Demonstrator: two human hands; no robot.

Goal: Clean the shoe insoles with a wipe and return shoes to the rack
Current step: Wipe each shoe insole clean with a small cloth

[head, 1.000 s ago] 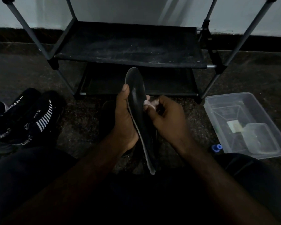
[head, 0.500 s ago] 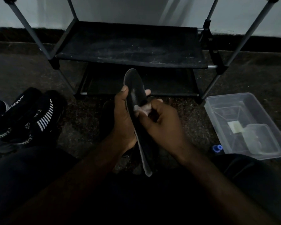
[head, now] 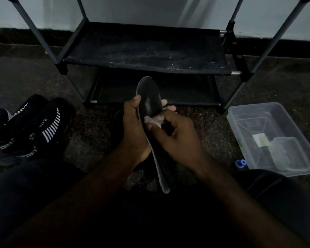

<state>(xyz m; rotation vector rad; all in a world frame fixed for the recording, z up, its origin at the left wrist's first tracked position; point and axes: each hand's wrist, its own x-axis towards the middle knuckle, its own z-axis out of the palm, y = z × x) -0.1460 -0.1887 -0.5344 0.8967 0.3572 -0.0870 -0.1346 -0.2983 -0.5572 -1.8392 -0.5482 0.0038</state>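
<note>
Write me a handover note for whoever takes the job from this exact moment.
Left hand grips the insole by its edge, toe end up. Right hand pinches the wipe against the insole's face, mid-length. Black shoes lie on the floor at left, not yet on the rack. Clear bin sits at right. Done: wiping begun. Left: finish the insole, refit it, rack the shoes.

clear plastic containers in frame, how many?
2. A large tub on the floor right of the rack; a smaller container sits inside it, near end. None looks hidden.
</note>
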